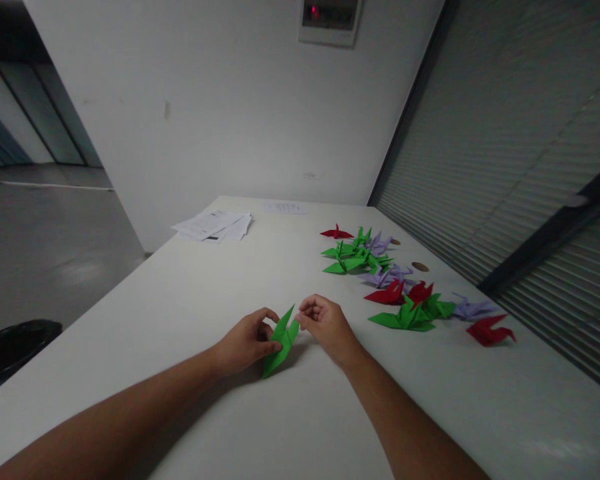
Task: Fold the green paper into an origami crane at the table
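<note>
A partly folded green origami crane (281,345) is held between my two hands, just above the white table (190,320). My left hand (249,340) grips its left side, the thumb lying across the paper and the fingers behind it. At the upper right, my right hand (327,327) pinches the tip of one narrow green point between thumb and forefinger, its other fingers curled in. Two pointed ends stick upward and one points down toward me. The fingers behind the paper are partly hidden.
On the right, folded cranes lie in a cluster: green ones (343,266), purple ones (473,309) and red ones (491,331). Loose printed sheets (215,224) lie at the far left. A black-lined bin (17,343) stands beyond the left edge. Window blinds (520,133) border the right side.
</note>
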A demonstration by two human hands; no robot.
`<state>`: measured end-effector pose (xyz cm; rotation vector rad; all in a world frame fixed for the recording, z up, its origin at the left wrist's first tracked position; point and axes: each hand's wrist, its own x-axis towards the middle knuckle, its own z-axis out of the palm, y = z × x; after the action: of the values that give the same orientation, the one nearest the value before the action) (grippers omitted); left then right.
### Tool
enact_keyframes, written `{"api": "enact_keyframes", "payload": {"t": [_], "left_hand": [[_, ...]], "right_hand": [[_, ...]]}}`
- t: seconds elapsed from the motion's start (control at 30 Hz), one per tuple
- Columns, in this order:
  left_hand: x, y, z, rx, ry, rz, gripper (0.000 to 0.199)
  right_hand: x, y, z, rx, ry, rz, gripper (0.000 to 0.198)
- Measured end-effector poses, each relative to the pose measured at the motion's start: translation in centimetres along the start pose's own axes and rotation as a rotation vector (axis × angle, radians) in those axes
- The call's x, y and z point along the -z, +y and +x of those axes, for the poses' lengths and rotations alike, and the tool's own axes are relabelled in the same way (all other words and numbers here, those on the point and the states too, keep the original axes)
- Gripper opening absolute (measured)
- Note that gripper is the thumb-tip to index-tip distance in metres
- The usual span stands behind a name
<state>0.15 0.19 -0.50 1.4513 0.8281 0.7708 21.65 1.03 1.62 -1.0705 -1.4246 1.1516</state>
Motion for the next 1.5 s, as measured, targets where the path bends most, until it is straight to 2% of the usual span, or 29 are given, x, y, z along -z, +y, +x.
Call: {"api": "enact_keyframes", "payload": {"t": [0.13, 0.3, 0.37, 0.57, 0.7, 0.97, 1.17, 1.5], "left_hand": [[0.0, 0.0, 0.1, -0.011, 0.023, -0.041, 0.043], [0.1, 0.1, 0.4, -0.028, 0.124, -0.051, 0.044], [0.2, 0.1, 0.4, -0.043, 0.142, -0.057, 0.044], [-0.1, 0.6, 0.3, -0.032, 0.169, -0.143, 0.038], [-0.1, 0.9, 0.3, -0.085, 0.204, -0.241, 0.035], [0.2, 1.0, 0.4, -0.099, 0.278, -0.261, 0.033], [0.4, 0.9, 0.4, -0.158, 0.321, -0.266, 0.030], [0.6, 1.1, 0.0, -0.165, 0.300, -0.176, 0.016]], "right_hand": [[0.1, 0.1, 0.0, -0.013, -0.033, 0.003, 0.032], [-0.3, 0.6, -0.3, -0.076, -0.262, -0.025, 0.033], [-0.7, 0.8, -0.6, -0.097, -0.292, -0.026, 0.031], [-1.3, 0.7, -0.9, -0.129, -0.252, -0.061, 0.022], [-1.2, 0.6, -0.9, -0.136, -0.240, -0.075, 0.019], [-1.2, 0.6, -0.7, -0.170, -0.263, 0.034, 0.035], [-0.9, 0.6, -0.5, -0.175, -0.241, 0.063, 0.035], [-1.2, 0.6, -0.5, 0.013, -0.212, -0.034, 0.029]]}}
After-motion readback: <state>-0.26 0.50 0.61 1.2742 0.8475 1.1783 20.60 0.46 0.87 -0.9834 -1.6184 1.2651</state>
